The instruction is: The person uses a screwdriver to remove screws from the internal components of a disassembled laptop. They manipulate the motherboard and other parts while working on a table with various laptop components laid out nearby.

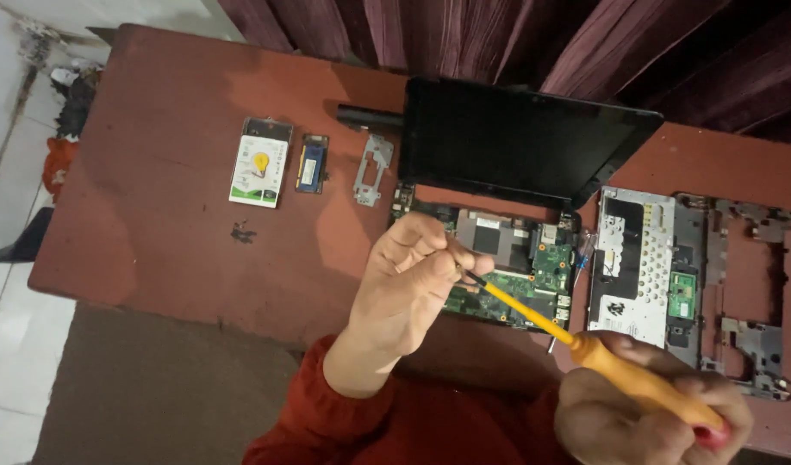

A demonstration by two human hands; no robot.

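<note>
Above the opened laptop's motherboard (507, 267), the right hand (650, 409) was closed around the orange screwdriver (585, 349) handle while the left hand (413, 280) pinched its tip with closed fingers, probably to steady it.

Your screwdriver (602, 357) has a smooth, glossy orange plastic handle and a thin metal shaft. The laptop screen (516, 138) looks dark and glossy. The keyboard backplate (637, 267) is dull perforated metal, as is the small bracket (371, 170). The table (154, 215) is matt, worn reddish-brown. Your sleeves (326, 422) are soft red cloth.
</note>
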